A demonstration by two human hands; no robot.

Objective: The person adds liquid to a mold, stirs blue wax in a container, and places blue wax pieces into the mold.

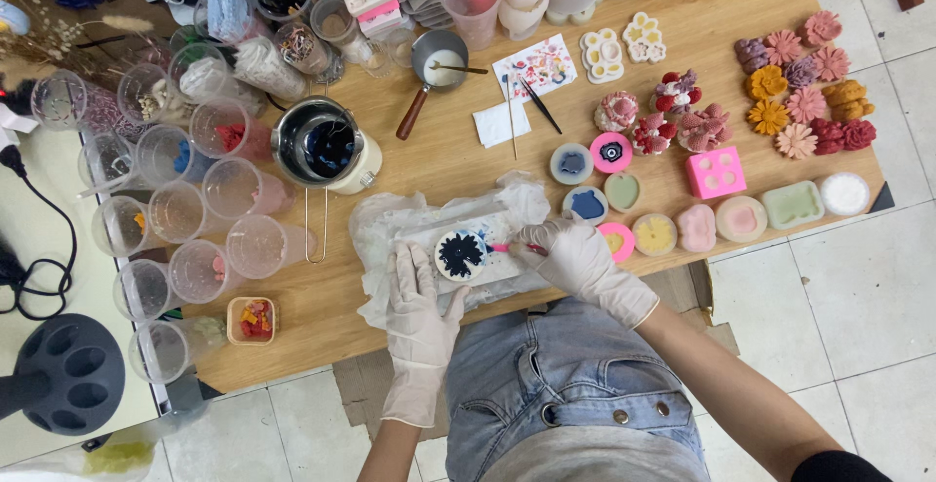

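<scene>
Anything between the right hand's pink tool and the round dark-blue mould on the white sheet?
Nothing visible. The right hand holds the pink tool with its tip at the edge of the round mould. The left hand rests beside the mould on the crumpled white sheet.

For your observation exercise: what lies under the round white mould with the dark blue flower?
The round white mould with the dark blue flower rests on a pale rectangular block, over crumpled clear plastic sheeting on the wooden table. The block's surface beneath it is hidden.

Bright even light, perhaps slight edge blur
</scene>
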